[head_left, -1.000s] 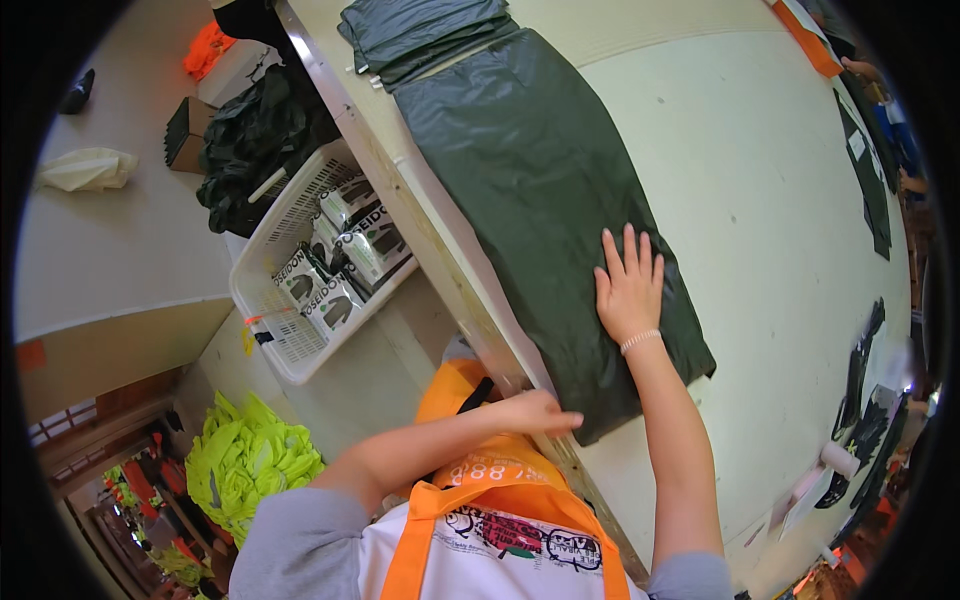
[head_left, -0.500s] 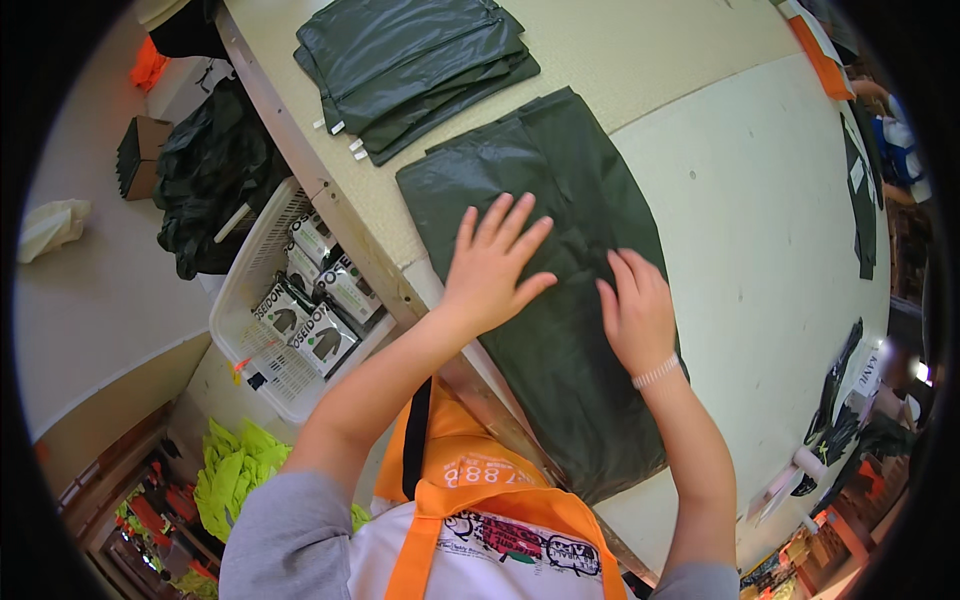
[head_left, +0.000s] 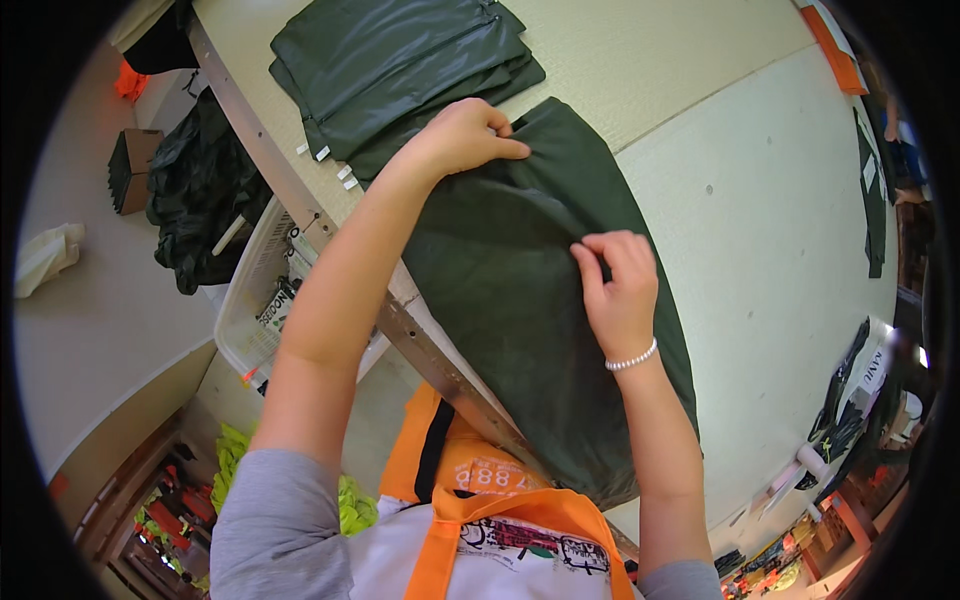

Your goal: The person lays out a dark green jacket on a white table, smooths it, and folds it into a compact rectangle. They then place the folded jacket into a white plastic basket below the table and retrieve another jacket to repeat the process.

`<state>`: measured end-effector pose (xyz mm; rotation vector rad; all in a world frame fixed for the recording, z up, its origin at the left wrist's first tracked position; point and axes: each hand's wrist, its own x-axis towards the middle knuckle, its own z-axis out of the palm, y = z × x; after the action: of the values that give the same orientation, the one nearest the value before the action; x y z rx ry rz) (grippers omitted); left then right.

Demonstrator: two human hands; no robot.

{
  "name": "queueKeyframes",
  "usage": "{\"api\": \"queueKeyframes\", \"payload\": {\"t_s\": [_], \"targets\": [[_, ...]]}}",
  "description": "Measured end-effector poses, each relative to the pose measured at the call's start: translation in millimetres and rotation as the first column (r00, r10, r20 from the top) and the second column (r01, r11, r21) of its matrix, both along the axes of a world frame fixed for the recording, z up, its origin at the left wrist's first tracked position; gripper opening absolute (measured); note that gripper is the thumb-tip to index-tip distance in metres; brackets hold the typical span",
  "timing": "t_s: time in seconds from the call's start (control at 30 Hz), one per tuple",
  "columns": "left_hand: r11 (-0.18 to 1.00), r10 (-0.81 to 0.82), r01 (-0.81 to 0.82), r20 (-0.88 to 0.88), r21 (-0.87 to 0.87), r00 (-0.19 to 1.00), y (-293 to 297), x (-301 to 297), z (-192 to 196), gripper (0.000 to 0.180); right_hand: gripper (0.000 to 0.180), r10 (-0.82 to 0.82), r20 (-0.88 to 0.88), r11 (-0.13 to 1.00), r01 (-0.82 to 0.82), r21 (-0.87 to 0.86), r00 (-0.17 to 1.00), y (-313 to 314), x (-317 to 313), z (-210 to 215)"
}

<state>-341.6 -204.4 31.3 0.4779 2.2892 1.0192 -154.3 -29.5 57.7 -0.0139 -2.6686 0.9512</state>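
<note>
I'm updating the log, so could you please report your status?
Left hand pinching dark green fabric near far edge. Right hand on it, grip unclear. Folded stack beside left hand.

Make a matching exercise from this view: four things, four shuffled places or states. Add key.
Things
1. Left hand
2. Apron
3. Right hand
4. Basket

Places or states
A. White, left of the table
B. At the far end of the dark green material
C. With a pale bracelet at its wrist
D. Orange, worn on the body

Pairs: 1-B, 2-D, 3-C, 4-A
</note>
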Motion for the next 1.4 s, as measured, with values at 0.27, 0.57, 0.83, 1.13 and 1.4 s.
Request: {"api": "queueKeyframes", "payload": {"t_s": [0.27,0.57,0.83,1.13,1.4], "targets": [[0.884,0.467,-0.433,-0.403,0.177,0.787,-57.7,36.9,0.7,0.03,0.015,-0.032,0.048,0.999,0.033,-0.024,0.998,-7.0,-5.8,-31.6],[0.428,0.853,-0.823,0.133,0.373,0.504,-85.4,202.7,-34.0,0.045,0.015,0.181,0.001,0.835,-0.153,-0.529,0.983,-29.5,-50.0,-4.3],[0.46,0.6,-0.863,0.644,0.208,0.475,-79.4,209.6,-27.8,0.046,0.089,-0.167,0.087,0.931,0.127,0.343,0.982,11.2,-55.0,-23.2],[0.289,0.524,-0.866,0.69,0.408,0.499,-61.2,205.2,-14.1,0.062,0.053,0.15,0.741,0.901,0.217,-0.374,0.655,78.3,-87.2,4.0],[0.462,0.59,-0.79,0.525,0.403,0.613,-52.1,185.2,-6.0,0.058,0.068,0.482,0.748,0.725,0.272,-0.633,0.456,74.1,-95.2,0.5]]}}
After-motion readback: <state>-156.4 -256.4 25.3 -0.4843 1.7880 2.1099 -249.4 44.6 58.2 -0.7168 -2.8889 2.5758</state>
